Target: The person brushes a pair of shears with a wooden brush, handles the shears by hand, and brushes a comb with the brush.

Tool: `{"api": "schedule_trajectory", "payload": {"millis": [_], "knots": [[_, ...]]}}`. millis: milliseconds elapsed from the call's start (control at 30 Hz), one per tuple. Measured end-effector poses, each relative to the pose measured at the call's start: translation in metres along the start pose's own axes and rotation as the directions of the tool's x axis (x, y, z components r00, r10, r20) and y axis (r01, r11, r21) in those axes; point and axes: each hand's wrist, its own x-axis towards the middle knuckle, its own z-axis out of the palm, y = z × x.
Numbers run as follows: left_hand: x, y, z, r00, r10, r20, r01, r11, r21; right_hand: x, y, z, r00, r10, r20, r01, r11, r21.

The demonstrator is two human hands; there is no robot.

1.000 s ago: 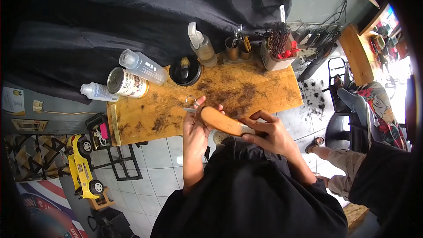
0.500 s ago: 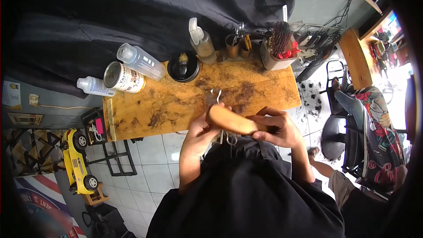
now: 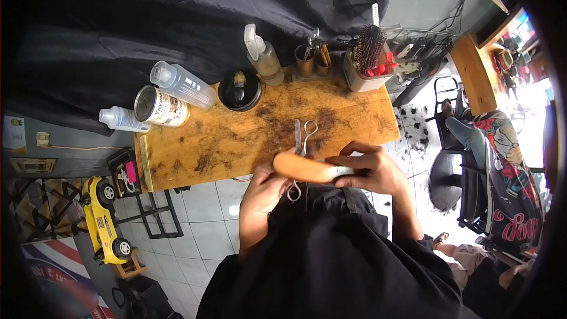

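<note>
A curved wooden brush [image 3: 304, 167] lies across the space between my hands, above the table's front edge. My right hand [image 3: 373, 168] grips its right end between thumb and fingers. My left hand [image 3: 261, 189] is closed by the brush's left end, at the scissors [image 3: 306, 136]. These scissors cross behind the brush, one finger loop and a comb-like blade above it, another loop below. The left fingertips are partly hidden by the brush. Dark hair clippings [image 3: 283, 136] are scattered over the wooden table [image 3: 354, 112].
Bottles [image 3: 186, 84], a can [image 3: 162, 106], a black bowl [image 3: 240, 97], a spray bottle [image 3: 266, 62] and a brush container [image 3: 366, 80] line the back edge. A caped person [image 3: 505, 171] sits right; another person's leg [image 3: 452, 250] is at lower right. A yellow toy car [image 3: 106, 221] stands left.
The scissors have turned, with loops now above and below the brush. The brush has become more level. At right, the other person has moved lower in view.
</note>
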Motion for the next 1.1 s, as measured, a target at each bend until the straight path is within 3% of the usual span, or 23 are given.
{"api": "schedule_trajectory", "payload": {"millis": [33,100,133,267,400,500,567,600,633,700,767,833,900,967,1033,1100], "knots": [[-0.001,0.000,-0.003,1.000,-0.003,0.002,0.003,1.000,0.002,0.000,0.001,0.001,1.000,0.002,-0.003,-0.002,1.000,0.001],[0.000,0.005,-0.004,0.988,-0.153,-0.030,0.155,0.987,0.050,0.001,0.009,0.004,0.992,-0.013,-0.122,0.004,0.997,-0.076],[0.000,0.008,0.012,0.985,-0.122,-0.121,0.118,0.992,-0.037,0.001,0.015,0.005,0.973,-0.002,-0.230,-0.028,0.991,-0.130],[0.003,0.006,0.007,0.996,-0.083,-0.041,0.072,0.975,-0.212,0.007,0.025,0.000,0.819,0.055,-0.571,-0.181,0.969,-0.167],[0.006,0.002,0.007,0.992,-0.070,-0.102,0.036,0.953,-0.302,-0.001,0.013,-0.005,0.839,0.165,-0.519,-0.232,0.970,-0.067],[0.011,-0.005,0.009,0.973,-0.022,-0.228,-0.028,0.977,-0.212,-0.008,0.015,0.005,0.953,-0.009,-0.301,-0.006,0.999,-0.048],[0.012,-0.009,0.010,0.956,0.121,-0.269,-0.148,0.986,-0.082,-0.006,0.002,0.008,0.995,-0.043,-0.096,0.049,0.997,0.062],[0.012,-0.001,0.015,0.959,0.190,-0.212,-0.193,0.981,0.007,-0.003,-0.001,0.014,0.995,-0.059,-0.083,0.064,0.996,0.066],[0.013,0.002,0.018,0.946,0.127,-0.299,-0.127,0.992,0.018,-0.002,-0.003,0.019,0.995,-0.075,-0.071,0.080,0.994,0.071],[0.010,-0.006,0.005,0.964,0.151,-0.217,-0.118,0.981,0.156,-0.001,0.000,0.023,0.993,-0.059,-0.102,0.062,0.998,0.028],[0.011,-0.008,0.008,0.957,0.115,-0.265,-0.073,0.984,0.162,0.002,0.002,0.022,0.947,0.010,-0.320,-0.056,0.989,-0.134],[0.012,-0.006,0.011,0.946,0.083,-0.312,-0.032,0.986,0.166,0.006,0.001,0.020,0.920,0.041,-0.390,-0.111,0.981,-0.159],[0.010,-0.006,0.010,0.958,0.035,-0.283,-0.012,0.996,0.083,0.010,-0.001,0.015,0.820,0.064,-0.569,-0.179,0.973,-0.148],[0.012,-0.005,0.013,0.957,0.033,-0.289,-0.028,0.999,0.023,0.011,-0.004,0.010,0.816,0.019,-0.578,-0.157,0.969,-0.189],[0.012,-0.003,0.014,0.955,0.029,-0.295,-0.042,0.998,-0.038,0.008,-0.007,0.009,0.893,0.048,-0.448,-0.131,0.979,-0.156],[0.013,0.000,0.014,0.980,0.096,-0.172,-0.099,0.995,-0.009,0.004,-0.004,0.015,0.952,0.056,-0.301,-0.061,0.998,-0.007]]}}
